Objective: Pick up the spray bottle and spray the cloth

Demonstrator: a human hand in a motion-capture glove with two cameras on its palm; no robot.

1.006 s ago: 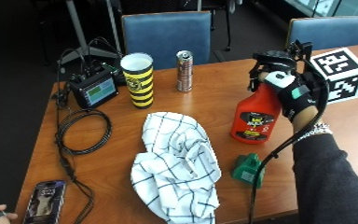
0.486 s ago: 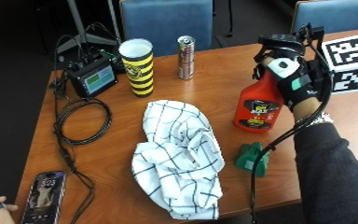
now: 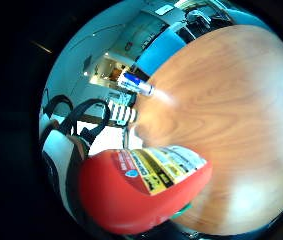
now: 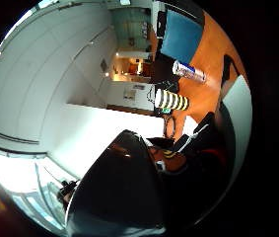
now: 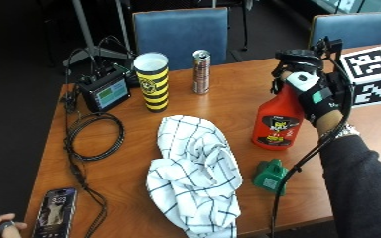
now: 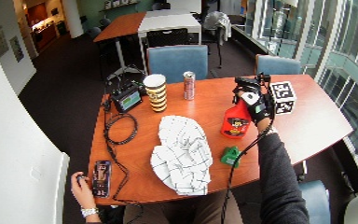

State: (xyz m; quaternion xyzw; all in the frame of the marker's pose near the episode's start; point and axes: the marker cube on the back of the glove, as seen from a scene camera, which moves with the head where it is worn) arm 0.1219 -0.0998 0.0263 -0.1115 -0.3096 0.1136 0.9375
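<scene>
**Bottle in hand, lifted and not yet aimed**

The gloved right hand [image 5: 319,96] was wrapped round the neck of the red spray bottle [image 5: 280,119], fingers curled just under the black trigger head, at the right side of the table [image 5: 243,84]. Over the last second the hand's grasp had not altered; what changed was small: the bottle sat a little more upright, and its base seemed to ride just clear of the wood, though the outside view could not settle whether it was touching. In the little-finger palm view the red body filled the near field with table showing beyond it, which fits a bottle held close against the palm.

The checked cloth [image 5: 194,173] lay crumpled in the middle of the table, to the left of the bottle and nearer the person, apart from it and in the same heap as before. A small green object [image 5: 270,176] sat between cloth and bottle, near side.

For the task, the pickup looked done or nearly so. The nozzle did not yet appear turned at the cloth, so the next move would likely call for swinging the bottle left and down before squeezing the trigger.
</scene>
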